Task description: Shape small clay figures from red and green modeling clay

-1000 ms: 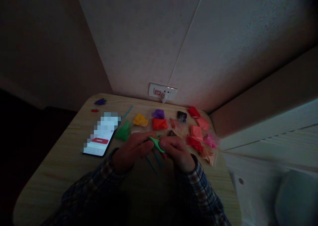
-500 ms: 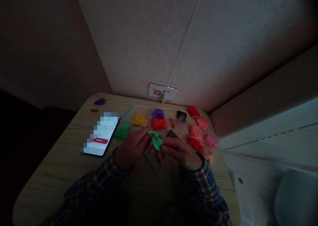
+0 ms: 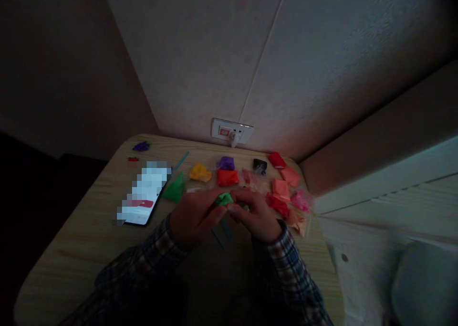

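Note:
A small lump of bright green modelling clay [image 3: 224,199] is pinched between my two hands above the middle of the table. My left hand [image 3: 195,215] grips it from the left with closed fingers. From the right, the fingers of my right hand [image 3: 255,215] close on the same clay. Blue sticks or clay tools [image 3: 225,229] lie on the table just below the hands. Left of my left hand sits a packet of darker green clay [image 3: 174,187]. A red packet [image 3: 277,205] lies to the right of my right hand.
On the wooden table [image 3: 89,211] a phone [image 3: 145,192] with a lit screen lies at left. Behind it are a purple grape-like figure [image 3: 141,146] and a small red piece [image 3: 133,159]. Yellow [image 3: 200,172], orange-red [image 3: 228,177] and black [image 3: 260,166] packets lie behind my hands. A wall socket [image 3: 232,131] is beyond.
The green clay was spread flatter and showed more; now it is bunched smaller, and my hands have come closer together around it. The view has shifted slightly.

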The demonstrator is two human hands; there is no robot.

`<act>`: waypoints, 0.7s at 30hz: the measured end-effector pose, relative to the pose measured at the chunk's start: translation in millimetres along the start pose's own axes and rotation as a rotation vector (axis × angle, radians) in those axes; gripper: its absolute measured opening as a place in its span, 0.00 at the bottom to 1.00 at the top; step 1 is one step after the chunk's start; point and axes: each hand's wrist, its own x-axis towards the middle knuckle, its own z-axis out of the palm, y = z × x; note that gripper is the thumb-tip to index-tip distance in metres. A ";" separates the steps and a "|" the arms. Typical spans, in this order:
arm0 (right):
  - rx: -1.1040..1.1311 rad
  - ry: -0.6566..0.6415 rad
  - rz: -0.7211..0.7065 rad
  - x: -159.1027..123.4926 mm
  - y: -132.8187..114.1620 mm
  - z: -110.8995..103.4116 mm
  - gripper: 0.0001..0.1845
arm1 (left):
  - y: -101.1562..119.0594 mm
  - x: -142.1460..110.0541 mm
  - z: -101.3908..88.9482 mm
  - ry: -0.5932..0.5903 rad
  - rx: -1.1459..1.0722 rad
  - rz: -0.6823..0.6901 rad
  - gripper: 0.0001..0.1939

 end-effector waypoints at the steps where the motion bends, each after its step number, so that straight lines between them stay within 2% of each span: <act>1: -0.053 0.039 0.006 0.4 0.1 1.4 0.30 | -0.8 -0.1 0.4 -0.027 0.010 0.013 0.20; 5: -0.178 0.103 -0.011 0.2 1.6 6.6 0.29 | -3.4 0.2 1.1 -0.112 0.018 -0.016 0.24; 11: -0.139 0.021 -0.068 -1.0 1.2 9.7 0.27 | -2.7 4.8 -2.8 -0.092 -0.093 -0.090 0.20; 16: -0.122 0.014 -0.137 -1.6 -0.7 8.6 0.27 | -3.9 6.7 -10.9 -0.135 -0.258 -0.161 0.18; 18: -0.127 0.066 -0.152 -1.4 0.2 8.6 0.27 | -6.1 6.9 -13.4 -0.124 -0.317 -0.220 0.16; 21: -0.174 0.244 -0.189 -0.9 1.7 9.6 0.24 | -10.5 6.6 -13.5 -0.113 -0.449 -0.291 0.16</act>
